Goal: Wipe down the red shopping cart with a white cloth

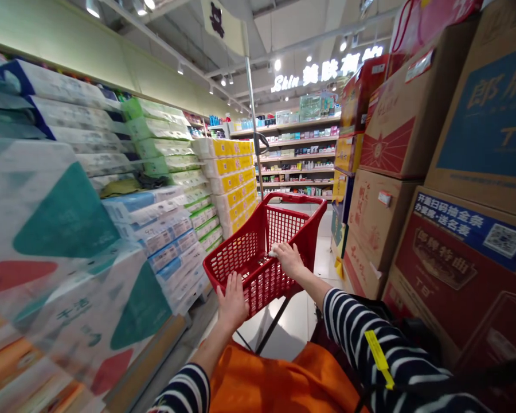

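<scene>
Supermarket aisle, person behind a red basket [241, 261] on a wheeled frame. The hands are apart. The left hand [233, 303] lies against the basket's near wall, fingers up to the rim; cannot tell whether they hook over it. The right hand [289, 259] is closed on the right rim with a small white scrap [273, 251] under the fingers. The basket stands mid-aisle on the floor [301, 321], between stacked tissue packs [163, 229] on the left and cardboard boxes [395, 115] on the right. Progress, judged from this view: no goods show through the basket's mesh, though its bottom is partly hidden. The shelves [298, 155] at the far end are well ahead. An orange cloth [275, 384] sits below the arms.
</scene>
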